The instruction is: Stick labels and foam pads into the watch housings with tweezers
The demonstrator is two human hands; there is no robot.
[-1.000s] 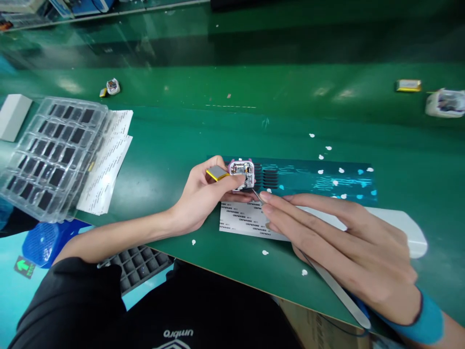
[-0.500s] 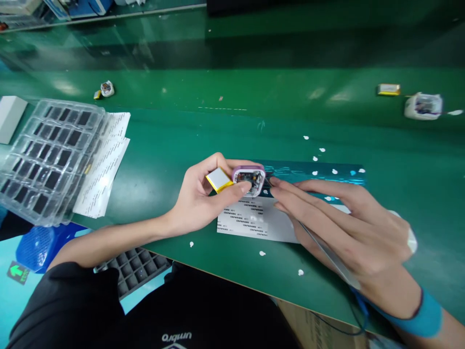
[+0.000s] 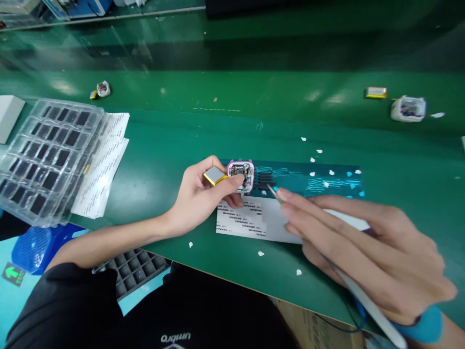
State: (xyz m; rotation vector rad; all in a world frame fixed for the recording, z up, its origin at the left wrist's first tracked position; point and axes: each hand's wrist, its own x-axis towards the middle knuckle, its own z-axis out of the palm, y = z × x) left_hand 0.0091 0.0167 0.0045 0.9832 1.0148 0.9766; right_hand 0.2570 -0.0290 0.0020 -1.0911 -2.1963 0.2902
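Note:
Between thumb and fingers, my left hand (image 3: pixel 203 196) grips a small purple-and-white watch case (image 3: pixel 250 170), its inner circuit board facing up. A silver battery with yellow edges (image 3: pixel 215 175) sticks out beside the case, against the same hand. My right hand (image 3: pixel 356 242) pinches a pair of metal tweezers (image 3: pixel 366 303), tips pointing left toward the case but apart from it. Below the tips lies a blue film strip (image 3: pixel 334 182) bearing thin black strips (image 3: pixel 264 180) near its left part. A white printed sheet (image 3: pixel 241 220) lies just in front of the film.
Clear plastic trays with dark pieces (image 3: pixel 54 140) rest on printed sheets (image 3: pixel 98 189) at the left. Another opened case (image 3: pixel 409 109) and a battery (image 3: pixel 376 92) lie at the right; a similar pair sits far left. Several small white stickers (image 3: pixel 261 253) dot the green table.
My right hand with the tweezers has drawn back right and toward me, away from the case. My left hand has tilted the case so its inside shows more, and the black strips are now visible.

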